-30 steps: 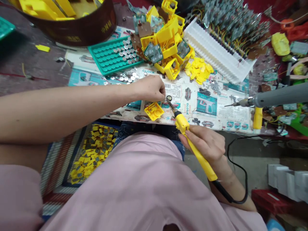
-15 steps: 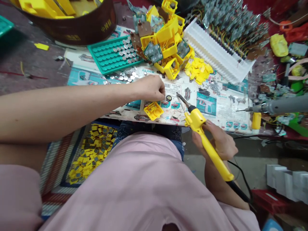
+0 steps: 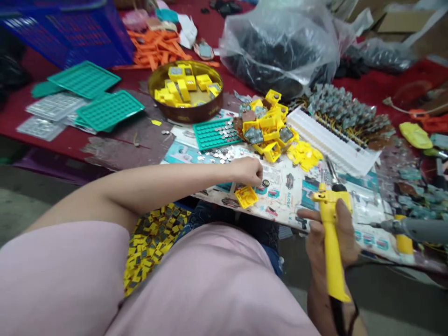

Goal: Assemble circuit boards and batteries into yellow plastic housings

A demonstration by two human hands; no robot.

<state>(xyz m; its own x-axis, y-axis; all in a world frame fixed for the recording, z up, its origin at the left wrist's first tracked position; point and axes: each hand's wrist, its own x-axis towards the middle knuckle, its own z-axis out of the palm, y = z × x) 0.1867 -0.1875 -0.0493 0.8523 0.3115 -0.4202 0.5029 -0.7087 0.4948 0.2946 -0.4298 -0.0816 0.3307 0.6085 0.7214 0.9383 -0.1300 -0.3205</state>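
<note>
My right hand is wrapped round a yellow soldering iron with a trigger-style body, its metal tip pointing away over the right part of the printed sheet. My left hand is closed, knuckles up, just above an open yellow plastic case; whatever its fingers pinch is hidden. Beside the fingertips lies a small round dark-rimmed part. Behind the left hand are loose silver button cells and a green tray partly filled with them.
A pile of yellow cases and small yellow pieces lie ahead. A white rack holds wired parts. A round tin stands behind the green tray. A grey electric screwdriver juts in from the right.
The view has swung up, showing more of the table. My right hand has carried the soldering iron rightward, away from the small round part. The left hand stays closed by the yellow case.
</note>
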